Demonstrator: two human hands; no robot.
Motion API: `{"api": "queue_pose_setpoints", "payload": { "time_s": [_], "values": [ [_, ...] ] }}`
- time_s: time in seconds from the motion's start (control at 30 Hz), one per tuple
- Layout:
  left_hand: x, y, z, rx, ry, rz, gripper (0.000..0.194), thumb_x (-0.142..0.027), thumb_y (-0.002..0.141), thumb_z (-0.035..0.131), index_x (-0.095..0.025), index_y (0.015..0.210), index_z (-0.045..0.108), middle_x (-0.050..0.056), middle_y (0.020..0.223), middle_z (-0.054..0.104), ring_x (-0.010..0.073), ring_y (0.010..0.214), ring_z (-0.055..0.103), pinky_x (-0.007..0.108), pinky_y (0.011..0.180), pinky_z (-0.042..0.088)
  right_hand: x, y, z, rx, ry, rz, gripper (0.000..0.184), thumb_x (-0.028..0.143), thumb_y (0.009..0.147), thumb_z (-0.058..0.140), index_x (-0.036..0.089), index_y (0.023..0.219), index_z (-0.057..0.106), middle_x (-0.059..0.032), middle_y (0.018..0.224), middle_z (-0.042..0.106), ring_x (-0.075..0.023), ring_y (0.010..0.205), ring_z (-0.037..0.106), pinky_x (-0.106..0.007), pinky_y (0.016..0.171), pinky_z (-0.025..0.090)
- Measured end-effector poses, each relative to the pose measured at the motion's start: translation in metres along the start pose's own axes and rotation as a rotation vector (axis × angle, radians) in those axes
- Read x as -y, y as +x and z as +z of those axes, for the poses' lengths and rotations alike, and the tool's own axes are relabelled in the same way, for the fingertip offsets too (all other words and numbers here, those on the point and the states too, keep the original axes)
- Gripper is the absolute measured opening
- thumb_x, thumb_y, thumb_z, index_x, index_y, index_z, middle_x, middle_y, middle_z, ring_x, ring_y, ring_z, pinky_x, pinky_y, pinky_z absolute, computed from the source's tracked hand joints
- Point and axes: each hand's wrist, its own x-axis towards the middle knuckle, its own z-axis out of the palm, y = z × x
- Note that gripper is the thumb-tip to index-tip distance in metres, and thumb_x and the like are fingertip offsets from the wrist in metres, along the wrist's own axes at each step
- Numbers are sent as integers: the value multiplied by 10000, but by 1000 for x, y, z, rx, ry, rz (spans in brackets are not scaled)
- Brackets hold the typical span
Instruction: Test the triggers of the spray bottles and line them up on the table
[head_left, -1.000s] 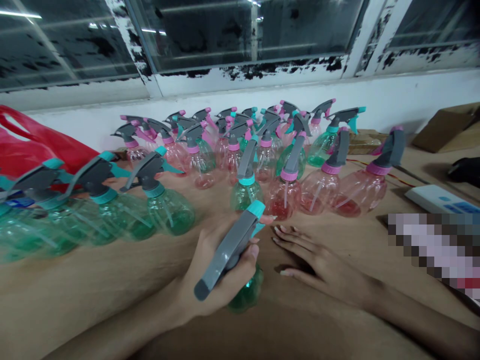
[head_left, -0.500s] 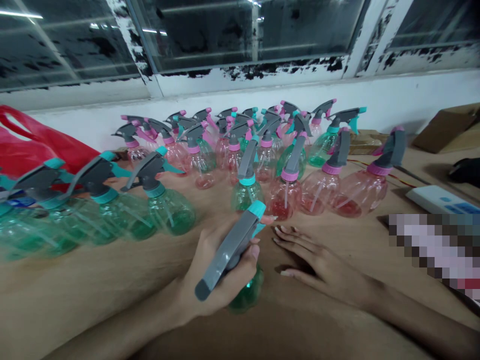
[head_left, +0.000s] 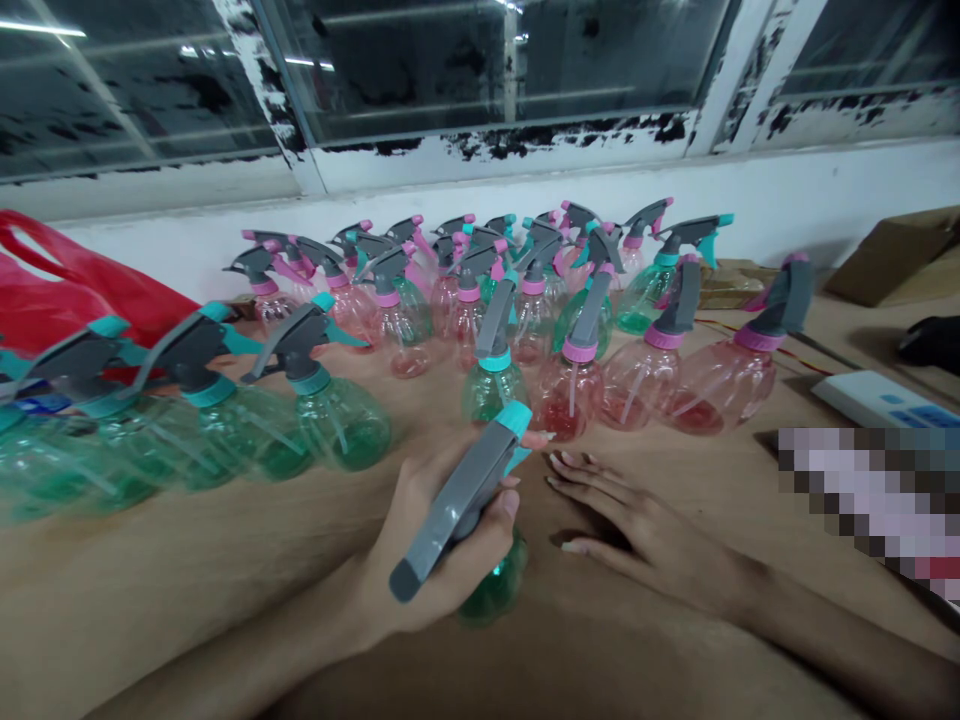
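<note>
My left hand (head_left: 442,540) is wrapped round the neck of a green spray bottle (head_left: 496,590) with a grey head and a turquoise nozzle. Its nozzle points away and to the right; the collar is hidden by my fingers. My right hand (head_left: 637,525) lies palm down on the table (head_left: 247,600), fingers outstretched, a little to the right of that bottle. Just beyond my hands stand another green spray bottle (head_left: 493,388) and a pink spray bottle (head_left: 570,395). To the left is a row of green spray bottles (head_left: 345,425).
Several pink and green bottles crowd against the wall (head_left: 202,235). A red bag (head_left: 97,290) lies at the left. On the right are a cardboard box (head_left: 892,255), a white box-shaped thing (head_left: 877,395), a black object (head_left: 930,342) and a blurred-out patch.
</note>
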Motion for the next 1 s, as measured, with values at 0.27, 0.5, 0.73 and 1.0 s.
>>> {"api": "queue_pose_setpoints", "payload": {
  "time_s": [0.27,0.5,0.73,1.0],
  "values": [
    [1,0,1,0,0,12,84,-198,818,446,-232,847,516,-19,691,538,145,620,558,288,670,529,0,-1,1,-10,1,11,584,481,892,466,258,1411,317,-29,1458,370,-217,1352,283,-444,1105,277],
    [1,1,1,-7,-24,15,106,-197,812,447,-233,864,534,-20,697,544,147,642,571,291,701,533,2,-1,0,-1,-6,21,593,491,890,464,247,1411,318,-30,1460,368,-211,1352,281,-438,1106,280],
    [3,-1,2,3,-38,-20,62,-212,805,453,-235,803,511,-8,705,551,155,642,565,315,703,536,1,0,1,0,-5,15,604,495,889,464,251,1417,301,-28,1461,365,-212,1349,289,-446,1106,280],
    [-5,1,-2,-2,-119,-35,196,-125,698,438,-238,793,566,-32,627,553,139,542,550,273,578,495,-1,-2,3,-8,-10,11,599,484,889,472,263,1418,297,-20,1458,369,-214,1351,283,-447,1103,285]
  ]
}}
